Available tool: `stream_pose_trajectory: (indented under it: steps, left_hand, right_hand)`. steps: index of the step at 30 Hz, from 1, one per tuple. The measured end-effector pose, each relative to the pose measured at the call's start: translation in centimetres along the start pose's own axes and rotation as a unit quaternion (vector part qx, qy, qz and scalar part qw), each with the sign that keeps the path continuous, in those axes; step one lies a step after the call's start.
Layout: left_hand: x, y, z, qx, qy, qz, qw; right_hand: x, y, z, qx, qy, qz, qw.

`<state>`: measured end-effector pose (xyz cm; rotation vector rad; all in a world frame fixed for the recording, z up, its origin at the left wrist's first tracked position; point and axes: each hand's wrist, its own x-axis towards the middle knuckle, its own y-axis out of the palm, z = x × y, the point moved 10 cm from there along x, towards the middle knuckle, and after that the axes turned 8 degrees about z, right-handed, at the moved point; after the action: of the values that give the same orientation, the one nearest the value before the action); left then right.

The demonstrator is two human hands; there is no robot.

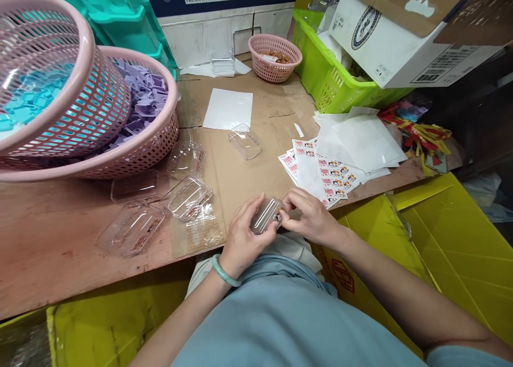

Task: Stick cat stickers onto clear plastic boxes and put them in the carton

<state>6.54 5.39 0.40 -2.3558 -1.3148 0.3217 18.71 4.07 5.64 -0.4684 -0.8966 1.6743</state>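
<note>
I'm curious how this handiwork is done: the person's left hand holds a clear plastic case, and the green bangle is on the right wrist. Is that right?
Not quite: the head view shows the green bangle at the wrist of the left hand, which does hold a clear plastic case.

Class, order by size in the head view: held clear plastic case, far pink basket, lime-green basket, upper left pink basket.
1. Upper left pink basket, cut off by the edge
2. Lime-green basket, partly hidden
3. Far pink basket
4. Held clear plastic case
</note>
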Motion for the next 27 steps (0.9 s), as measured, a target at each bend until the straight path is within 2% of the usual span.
stream_pose_trajectory:
  steps: [3, 8, 12, 19, 27]
  left_hand:
    - [0.0, 0.0, 0.1, -0.004, -0.002, -0.002, 1.000]
    - [0.0, -0.1, 0.0, -0.009, -0.002, -0.001, 1.000]
    - [0.0, -0.1, 0.0, -0.012, -0.005, 0.002, 1.000]
    - [0.0, -0.2, 0.2, -0.016, -0.015, -0.002, 1.000]
    - [0.0, -0.1, 0.2, -0.010, -0.012, 0.000, 1.000]
  right_hand:
    - [-0.5, -0.3, -0.7, 0.049, 0.041, -0.006, 0.998]
    - [-0.1, -0.7, -0.2, 0.083, 0.024, 0.016, 0.996]
    - [0.4, -0.4, -1.6, 0.139, 0.050, 0.035, 0.988]
    - [-0.1, 1.3, -5.3, 0.304, 0.140, 0.012, 0.942]
    - [-0.3, 3.6, -5.8, 0.409, 0.171, 0.039, 0.896]
